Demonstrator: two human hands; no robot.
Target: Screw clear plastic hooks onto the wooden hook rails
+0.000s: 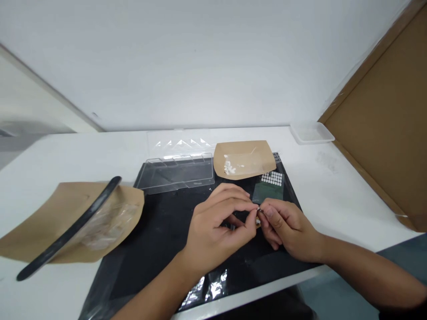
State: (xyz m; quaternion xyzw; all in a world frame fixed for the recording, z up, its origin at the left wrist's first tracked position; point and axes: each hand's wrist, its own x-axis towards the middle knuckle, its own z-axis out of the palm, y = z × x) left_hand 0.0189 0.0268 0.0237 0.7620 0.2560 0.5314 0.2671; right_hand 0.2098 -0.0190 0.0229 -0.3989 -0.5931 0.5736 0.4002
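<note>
My left hand (222,222) and my right hand (287,224) meet over the black mat (160,249). A tiny dark-and-white piece (259,210) shows at their fingertips, too small to name. The right thumb and index finger pinch it. My left index finger and thumb are bent together against the same spot; what they grip is partly hidden. Just behind the right hand lies a green sheet (267,192) with rows of round white stickers (272,178). A little beyond it, a brown paper tray (245,173) holds small white bits (228,167).
Clear plastic trays (176,183) lie at the mat's back left. On the left, a larger brown paper tray (66,195) holds clear plastic bags (106,226), with a long black strip (71,229) across it. A translucent container (312,133) stands back right, beside a cardboard panel (383,120).
</note>
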